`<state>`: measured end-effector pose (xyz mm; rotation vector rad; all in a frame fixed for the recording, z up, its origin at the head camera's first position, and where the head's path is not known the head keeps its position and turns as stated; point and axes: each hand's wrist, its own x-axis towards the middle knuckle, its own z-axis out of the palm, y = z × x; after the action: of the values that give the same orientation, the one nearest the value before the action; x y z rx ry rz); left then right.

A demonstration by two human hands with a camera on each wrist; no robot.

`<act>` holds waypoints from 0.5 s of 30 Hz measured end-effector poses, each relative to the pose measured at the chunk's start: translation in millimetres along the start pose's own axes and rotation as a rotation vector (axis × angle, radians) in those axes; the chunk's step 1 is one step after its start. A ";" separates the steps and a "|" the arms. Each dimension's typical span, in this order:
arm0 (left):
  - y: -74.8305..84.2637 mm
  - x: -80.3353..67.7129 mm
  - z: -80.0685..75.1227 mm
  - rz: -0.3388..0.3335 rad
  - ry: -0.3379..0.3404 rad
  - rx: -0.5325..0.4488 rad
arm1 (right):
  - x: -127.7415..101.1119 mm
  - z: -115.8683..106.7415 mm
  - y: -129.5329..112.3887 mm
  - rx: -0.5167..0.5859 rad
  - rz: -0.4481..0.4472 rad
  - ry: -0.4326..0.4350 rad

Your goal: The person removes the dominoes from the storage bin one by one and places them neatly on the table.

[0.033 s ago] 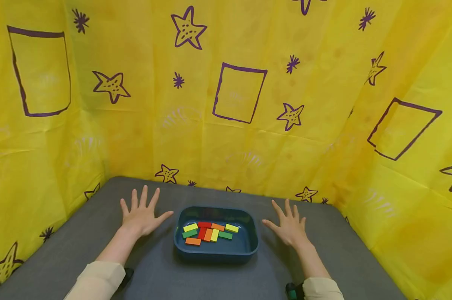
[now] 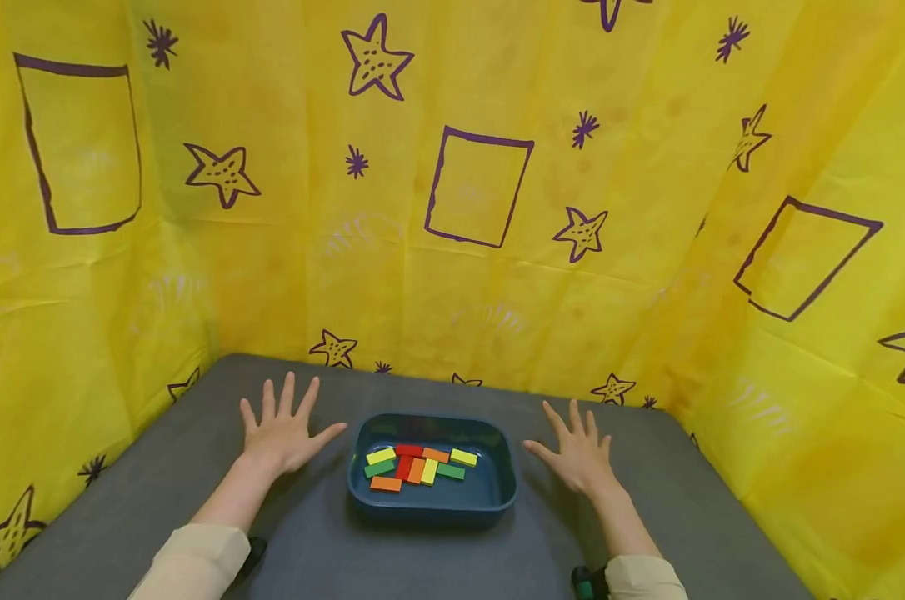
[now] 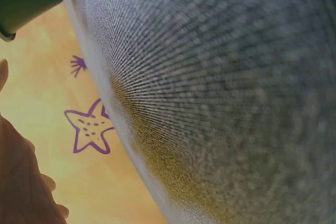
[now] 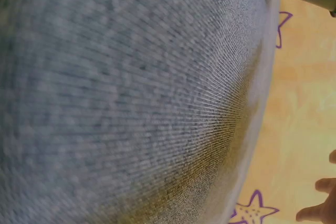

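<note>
The dark blue tray [image 2: 432, 504] sits in the middle of the grey table [image 2: 325, 550], a little nearer to the person than to the back wall. It has rounded corners and a raised smooth rim. Inside it lie flat rectangular blocks [image 2: 415, 467] in yellow, red, orange and green, close together and some touching; the right part of the tray floor is bare.

The left hand [image 2: 283, 433] lies flat on the table just beside the left rim of the tray, fingers straight and spread, holding nothing. The right hand [image 2: 578, 454] lies the same way near the right rim, also spread and holding nothing. Neither hand touches the tray.

Bare table surface runs in front of the tray and outward from both hands. The table cover is a fine woven grey fabric, as the wrist views show from very close. A yellow curtain [image 2: 467, 183] with purple stars and rectangles, creased and thin, encloses the table at the back and on both sides.
</note>
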<state>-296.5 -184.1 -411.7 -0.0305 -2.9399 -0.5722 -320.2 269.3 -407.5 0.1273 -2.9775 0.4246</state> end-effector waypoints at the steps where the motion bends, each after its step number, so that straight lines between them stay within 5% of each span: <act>1: 0.0 0.1 0.2 0.000 -0.002 0.000 | -0.2 0.4 0.2 -0.001 0.000 -0.002; 15: 6.0 3.4 -0.2 -0.012 -0.030 -0.072 | 0.7 -2.1 4.6 0.099 -0.028 0.034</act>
<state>-299.5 -178.6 -408.8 -0.0294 -2.9494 -0.6850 -321.2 274.3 -406.7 0.1698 -2.9176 0.5651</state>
